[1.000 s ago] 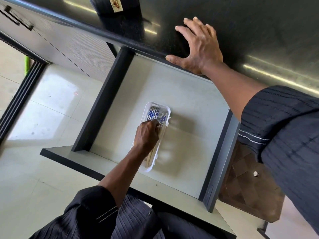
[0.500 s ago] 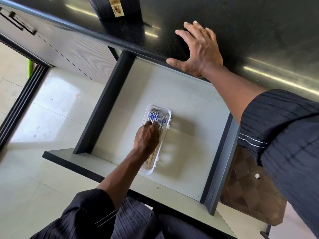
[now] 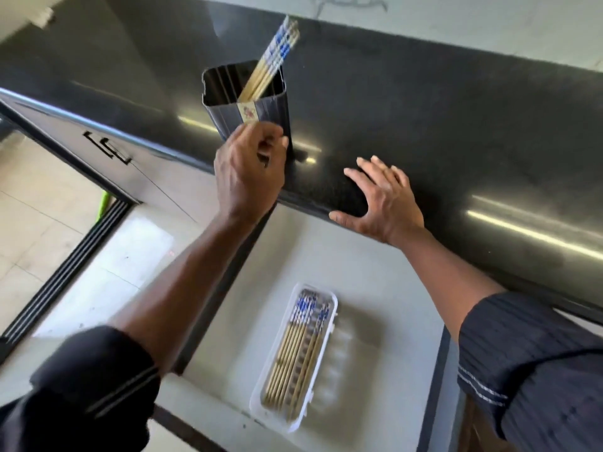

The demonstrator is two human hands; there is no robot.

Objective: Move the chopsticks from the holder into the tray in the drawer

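I look down at a dark, glossy surface [image 3: 424,102] with an open drawer [image 3: 375,272] below it. My left hand [image 3: 249,171] is raised in front of the dark holder [image 3: 261,112] standing near the surface's edge, fingers curled loosely; I cannot tell whether they touch the holder. A few chopsticks with blue-patterned tops [image 3: 277,50] lean out of the holder. My right hand [image 3: 385,203] lies flat and spread on the surface edge, holding nothing. In the drawer, a white tray [image 3: 329,337] holds more chopsticks [image 3: 293,353] lying side by side.
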